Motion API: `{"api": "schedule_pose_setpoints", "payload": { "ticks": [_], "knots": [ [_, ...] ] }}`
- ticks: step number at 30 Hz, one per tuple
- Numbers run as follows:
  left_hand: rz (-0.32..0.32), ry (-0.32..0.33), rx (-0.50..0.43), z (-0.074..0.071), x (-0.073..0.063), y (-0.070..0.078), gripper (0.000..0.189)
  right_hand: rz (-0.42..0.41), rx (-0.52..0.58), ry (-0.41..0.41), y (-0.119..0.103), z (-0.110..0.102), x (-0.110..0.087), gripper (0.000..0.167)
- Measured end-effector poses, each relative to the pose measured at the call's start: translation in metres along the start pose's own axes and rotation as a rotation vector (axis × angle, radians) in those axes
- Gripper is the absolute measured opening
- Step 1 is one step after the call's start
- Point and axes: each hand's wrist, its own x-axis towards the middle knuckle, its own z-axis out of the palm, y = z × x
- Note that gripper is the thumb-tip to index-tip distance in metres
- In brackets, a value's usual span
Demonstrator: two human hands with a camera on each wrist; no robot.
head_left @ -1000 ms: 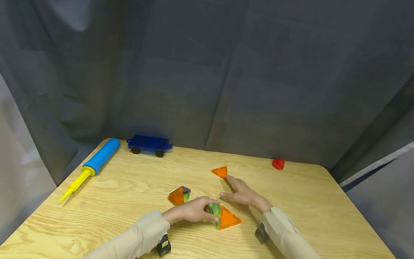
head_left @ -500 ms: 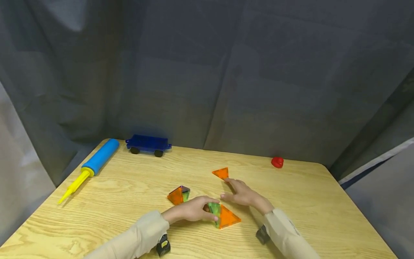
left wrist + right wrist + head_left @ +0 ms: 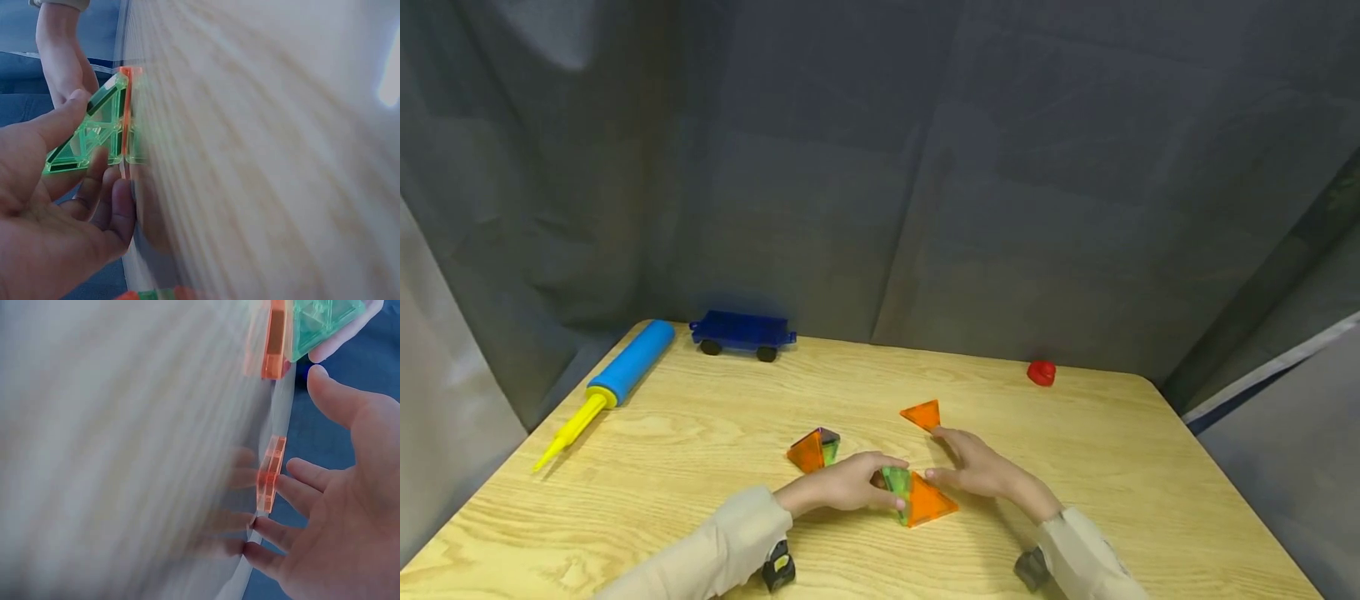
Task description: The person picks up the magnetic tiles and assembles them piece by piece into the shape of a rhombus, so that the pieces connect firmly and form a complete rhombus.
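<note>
My left hand grips upright green triangular magnetic tiles between thumb and fingers. In the left wrist view the green tiles lean together above the tabletop. Against their right side lies an orange triangular tile, flat on the table. Fingertips of my right hand touch the near corner of a loose orange triangular tile farther back, the fingers extended and thumb spread apart. The right wrist view has that loose tile flat at the fingertips. Part of the green tiles is hidden behind my left hand.
A small pyramid of orange, green and purple tiles stands beyond my left wrist. Farther back are a blue toy wagon, a blue and yellow hand pump and a small red object. A dark curtain hangs behind the table.
My right hand has moved right and toward me, and the loose orange tile has slid along with it. The left hand keeps its grip on the green tiles.
</note>
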Motion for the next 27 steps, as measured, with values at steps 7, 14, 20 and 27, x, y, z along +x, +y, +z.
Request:
{"api": "schedule_pose_setpoints", "payload": {
  "ticks": [7,14,20,27],
  "knots": [
    [0.004,0.01,-0.004,-0.002,0.001,-0.001,0.058,-0.03,0.004,-0.002,-0.001,-0.003,-0.016,0.075],
    [-0.01,0.001,-0.007,-0.003,0.002,-0.002,0.058,0.014,0.08,0.061,0.009,-0.007,-0.007,0.085],
    [-0.011,-0.012,-0.016,-0.001,0.001,-0.002,0.057,0.002,0.058,0.093,0.028,-0.017,0.015,0.081],
    [-0.02,-0.009,0.0,-0.001,0.002,-0.005,0.056,0.033,-0.044,0.089,0.035,-0.022,0.037,0.076]
  ]
}}
